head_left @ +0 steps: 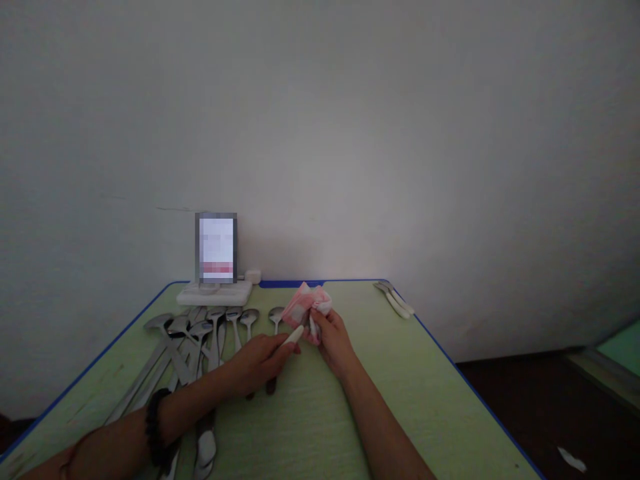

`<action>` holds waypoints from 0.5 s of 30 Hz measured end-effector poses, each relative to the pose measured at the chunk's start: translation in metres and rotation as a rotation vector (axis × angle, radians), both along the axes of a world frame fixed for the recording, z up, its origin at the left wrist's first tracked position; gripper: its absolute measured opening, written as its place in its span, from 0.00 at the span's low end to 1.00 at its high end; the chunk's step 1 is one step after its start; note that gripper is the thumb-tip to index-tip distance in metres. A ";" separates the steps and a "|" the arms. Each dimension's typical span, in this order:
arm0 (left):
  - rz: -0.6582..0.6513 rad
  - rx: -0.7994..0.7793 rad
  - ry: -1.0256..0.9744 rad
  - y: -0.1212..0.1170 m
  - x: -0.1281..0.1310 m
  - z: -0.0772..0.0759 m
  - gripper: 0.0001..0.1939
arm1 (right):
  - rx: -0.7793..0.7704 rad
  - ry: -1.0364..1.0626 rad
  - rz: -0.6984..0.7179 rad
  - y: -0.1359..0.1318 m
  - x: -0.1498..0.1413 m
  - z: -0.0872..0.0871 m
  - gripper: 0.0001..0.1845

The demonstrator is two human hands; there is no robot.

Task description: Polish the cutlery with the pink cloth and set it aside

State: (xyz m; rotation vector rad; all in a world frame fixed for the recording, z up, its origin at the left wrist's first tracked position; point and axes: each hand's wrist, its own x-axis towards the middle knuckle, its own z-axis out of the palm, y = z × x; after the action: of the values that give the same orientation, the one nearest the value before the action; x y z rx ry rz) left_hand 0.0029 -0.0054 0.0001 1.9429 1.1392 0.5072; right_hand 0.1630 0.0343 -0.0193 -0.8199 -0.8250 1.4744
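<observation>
My left hand point(265, 360) is closed round the white handle point(295, 335) of a piece of cutlery. Its far end is hidden in a pink and white checked cloth point(300, 308), so I cannot tell its kind. My right hand point(334, 337) pinches the bunched cloth around that end. Just behind the left hand a spoon point(276, 315) with a dark handle lies on the table, partly covered by the fingers. Another spoon point(249, 317) lies to its left.
Many metal spoons and ladles point(173, 347) lie heaped on the left of the green table point(320, 427), under my left forearm. Two white-handled forks point(395, 301) rest by the right edge. At the back left, a lit screen point(217, 247) stands on a white base point(215, 293) against the wall.
</observation>
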 end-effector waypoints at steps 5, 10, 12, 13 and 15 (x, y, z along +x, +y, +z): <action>-0.001 -0.006 0.013 -0.001 0.000 0.002 0.22 | -0.128 0.076 -0.074 -0.001 -0.001 0.006 0.06; 0.021 0.017 -0.060 0.000 -0.001 0.002 0.25 | -0.153 0.218 0.008 -0.002 0.001 0.012 0.05; 0.034 0.025 -0.089 0.000 -0.001 0.000 0.26 | -0.086 0.265 0.059 -0.005 0.001 0.015 0.10; 0.036 0.027 -0.095 0.001 -0.001 -0.001 0.26 | -0.051 0.270 0.071 -0.006 0.001 0.017 0.13; 0.041 0.027 -0.099 0.002 -0.001 -0.003 0.26 | 0.002 0.239 0.070 -0.007 0.000 0.017 0.15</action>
State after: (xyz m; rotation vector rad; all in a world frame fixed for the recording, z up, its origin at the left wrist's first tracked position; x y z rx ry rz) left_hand 0.0020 -0.0037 -0.0025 1.8997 1.1160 0.6364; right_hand 0.1628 0.0272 -0.0028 -0.6039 -0.6799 1.5972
